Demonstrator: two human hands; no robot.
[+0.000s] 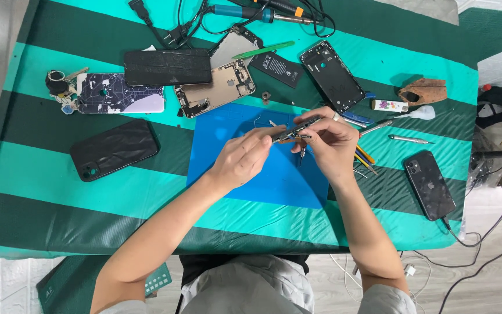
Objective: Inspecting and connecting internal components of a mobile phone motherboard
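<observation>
Both hands meet over a smooth blue mat (274,174). The left hand (240,158) and right hand (329,142) pinch a thin, dark metal part (296,129) between their fingertips. Shiny black phones (113,149) lie left and right. The cloth (47,180) has green stripes. Far off lies an open phone shell (216,88).

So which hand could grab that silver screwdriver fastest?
Probably the right hand. The silver screwdriver lies on its side of the table, while the left hand sits farther off. Both hands pinch the small dark part.
</observation>
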